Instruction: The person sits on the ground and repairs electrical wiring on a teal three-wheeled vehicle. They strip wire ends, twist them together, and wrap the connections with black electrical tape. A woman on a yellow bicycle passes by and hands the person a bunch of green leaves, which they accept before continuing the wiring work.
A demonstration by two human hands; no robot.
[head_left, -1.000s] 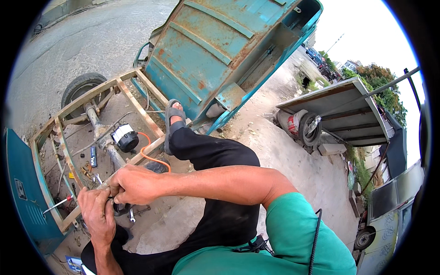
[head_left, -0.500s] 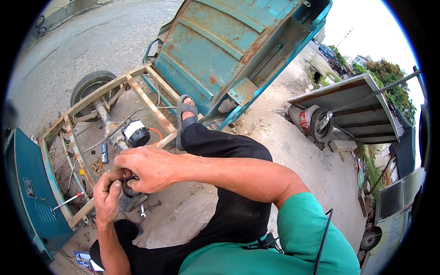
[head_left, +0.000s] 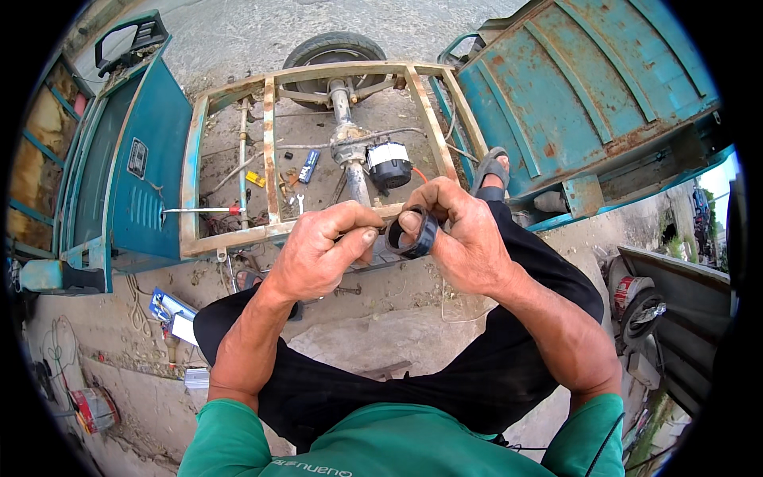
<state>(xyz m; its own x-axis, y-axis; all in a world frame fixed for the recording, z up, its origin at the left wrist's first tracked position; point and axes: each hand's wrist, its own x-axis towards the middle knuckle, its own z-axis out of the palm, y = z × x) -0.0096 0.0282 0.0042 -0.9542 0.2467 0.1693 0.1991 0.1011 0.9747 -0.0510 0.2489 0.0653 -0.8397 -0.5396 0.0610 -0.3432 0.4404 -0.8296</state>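
Note:
My right hand [head_left: 469, 246] is closed around a dark plastic ring [head_left: 424, 245], its thumb at the opening. My left hand [head_left: 314, 246] is just left of the ring, fingertips pinched on something I cannot make out. Both are over the near rail of a rusty, pale metal frame [head_left: 238, 234]. Inside the frame lie an axle tube [head_left: 340, 107], a black motor with a white band and orange cable [head_left: 389, 168], a blue tube [head_left: 309, 166], a yellow piece [head_left: 255, 179] and a spanner [head_left: 300, 203]. A red-handled rod [head_left: 199, 210] crosses the frame's left side.
Teal body panels stand left [head_left: 151, 183] and right [head_left: 580, 103] of the frame, a tyre [head_left: 334, 49] beyond it. My sandalled foot [head_left: 490, 171] is at its right corner. Blue cases [head_left: 171, 306] and a red container [head_left: 95, 409] lie lower left; another wheel [head_left: 642, 316] is at right.
The view has turned leftward and levelled, bringing the whole left panel in. My hands, earlier bunched together, are now slightly apart, with the ring showing in my right hand.

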